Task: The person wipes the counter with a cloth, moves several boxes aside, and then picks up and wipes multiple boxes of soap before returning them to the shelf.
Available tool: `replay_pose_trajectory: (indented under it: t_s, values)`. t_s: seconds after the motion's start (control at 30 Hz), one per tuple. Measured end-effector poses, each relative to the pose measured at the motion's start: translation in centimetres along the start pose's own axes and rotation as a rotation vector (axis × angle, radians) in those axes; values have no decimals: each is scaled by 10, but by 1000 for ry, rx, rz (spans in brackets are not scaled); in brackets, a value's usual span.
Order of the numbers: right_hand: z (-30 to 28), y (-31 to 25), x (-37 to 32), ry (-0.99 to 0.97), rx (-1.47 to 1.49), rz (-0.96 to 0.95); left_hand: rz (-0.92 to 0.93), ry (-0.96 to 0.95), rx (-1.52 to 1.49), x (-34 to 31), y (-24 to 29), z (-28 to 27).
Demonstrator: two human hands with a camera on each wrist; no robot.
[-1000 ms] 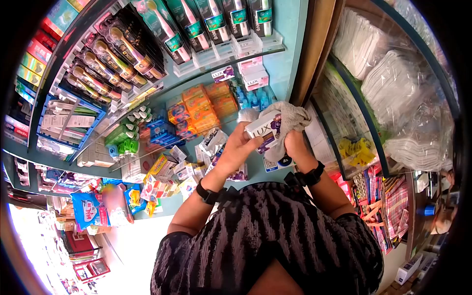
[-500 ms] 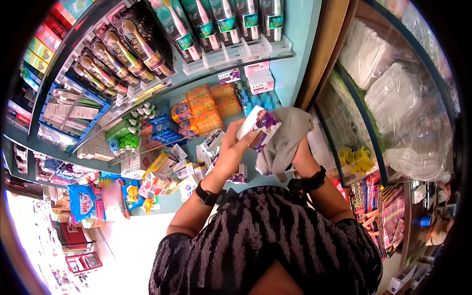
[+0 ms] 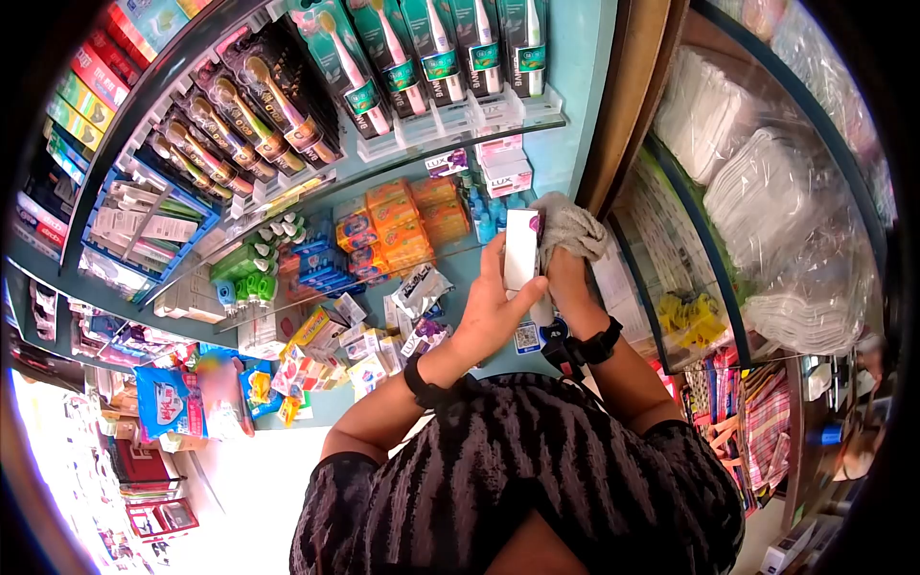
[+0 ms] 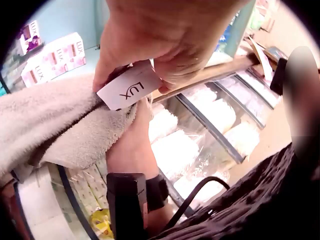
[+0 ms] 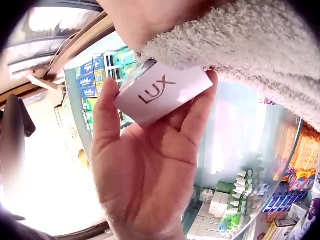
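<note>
My left hand (image 3: pixel 494 311) grips a white LUX soap box (image 3: pixel 522 249) between thumb and fingers, its narrow white side turned up in the head view. In the left wrist view the end of the box (image 4: pixel 131 89) with the LUX print faces the camera. My right hand (image 3: pixel 572 286) holds a bunched grey terry cloth (image 3: pixel 573 230) against the far side of the box. Cloth folds hide most of the right fingers. The right wrist view shows the left palm (image 5: pixel 150 170) under the box, and the cloth (image 5: pixel 240 45) along its upper edge.
Boxed toothbrushes (image 3: pixel 441 62) line the glass shelf above. Orange packs (image 3: pixel 393 225), blue bottles (image 3: pixel 484 216) and several small boxes (image 3: pixel 369 350) stand behind and left of the hands. To the right, a glass-fronted case (image 3: pixel 767 192) holds bagged white goods.
The box has turned from its printed purple face to a plain white side. The cloth, spread out half a second ago, is bunched again at the box's right.
</note>
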State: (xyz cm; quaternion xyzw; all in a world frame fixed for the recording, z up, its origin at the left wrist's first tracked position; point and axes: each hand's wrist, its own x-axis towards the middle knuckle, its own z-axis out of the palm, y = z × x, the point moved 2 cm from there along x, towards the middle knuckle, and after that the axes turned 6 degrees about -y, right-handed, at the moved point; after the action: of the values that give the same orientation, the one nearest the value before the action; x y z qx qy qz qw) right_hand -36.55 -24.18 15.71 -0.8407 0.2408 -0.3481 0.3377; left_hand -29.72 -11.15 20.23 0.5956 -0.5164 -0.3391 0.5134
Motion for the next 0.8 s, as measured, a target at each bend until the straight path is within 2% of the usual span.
replay_pose_trajectory:
  t_s: [0.07,0.1,0.13,0.17,0.23,0.27,0.3,0.33,0.37,0.4,0.43,0.5,0.63,0.67,0.73,0.8]
  values:
    - [1,11,-3,40,405,137,25,13,-189,1,-8,-1]
    - [-2,8,-3,61,606,204,-18,15,-348,2,-10,-2]
    - [-8,2,0,17,505,200,-62,18,-507,3,-11,-4]
    - [-7,-3,2,-19,798,235,-107,22,-665,4,-13,-6]
    - [0,-12,5,-94,1384,296,-89,37,-406,9,-19,-10]
    - [8,-13,-5,-55,1444,431,-95,47,-269,10,-19,-13]
    - [8,-17,-3,-45,1384,383,-98,57,-131,11,-18,-16]
    - [7,-21,-1,-35,1323,332,-120,75,-144,10,-11,-17]
    - [6,-24,0,-25,1264,285,-141,48,-355,11,-13,-16]
    - [11,-18,-6,-24,1410,470,-161,23,-567,12,-16,-13]
    - [13,-14,-10,0,1367,516,-181,-3,-779,12,-17,-10]
    - [13,-13,-14,50,1276,605,-181,42,-757,12,-16,-8]
    - [15,-16,-13,40,1354,620,-124,88,-627,12,-23,-13]
    - [19,-20,-14,4,1397,626,-115,92,-593,13,-28,-16]
    - [26,-30,-18,-64,1484,635,4,245,-531,21,-28,-20]
    - [35,-22,-25,-153,1457,638,19,296,-648,22,-18,-22]
